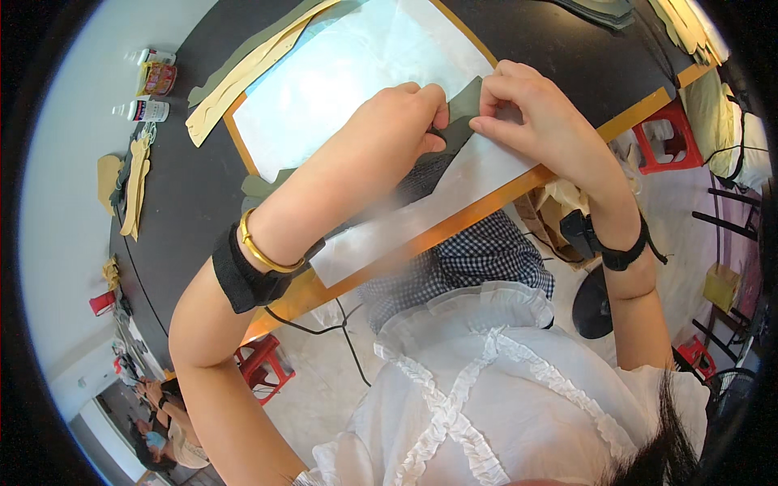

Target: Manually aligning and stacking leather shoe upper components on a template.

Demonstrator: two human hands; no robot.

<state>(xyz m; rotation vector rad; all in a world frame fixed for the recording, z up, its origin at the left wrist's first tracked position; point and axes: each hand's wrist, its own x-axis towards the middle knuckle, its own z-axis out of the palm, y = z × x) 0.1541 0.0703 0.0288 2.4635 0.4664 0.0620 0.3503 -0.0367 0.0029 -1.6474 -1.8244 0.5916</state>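
A dark green, flat, flexible piece (466, 104) lies slanted over a white sheet, with a black textured part (427, 174) along its near side. Curled fingers and thumb of my left hand (401, 121) grip the piece near its middle. At its right end, my right hand (531, 105) pinches the edge between thumb and fingers. The piece's left part passes behind my left forearm, and a green tip (258, 188) shows beyond it. Whether the green and black parts are joined I cannot tell.
The white sheet (324, 97) rests on an orange-edged board (421, 236) on a dark table (207, 166). Cream and green cut strips (243, 85) lie at the far left, more (136, 186) farther left beside bottles (146, 109). A red stool (668, 138) stands at right.
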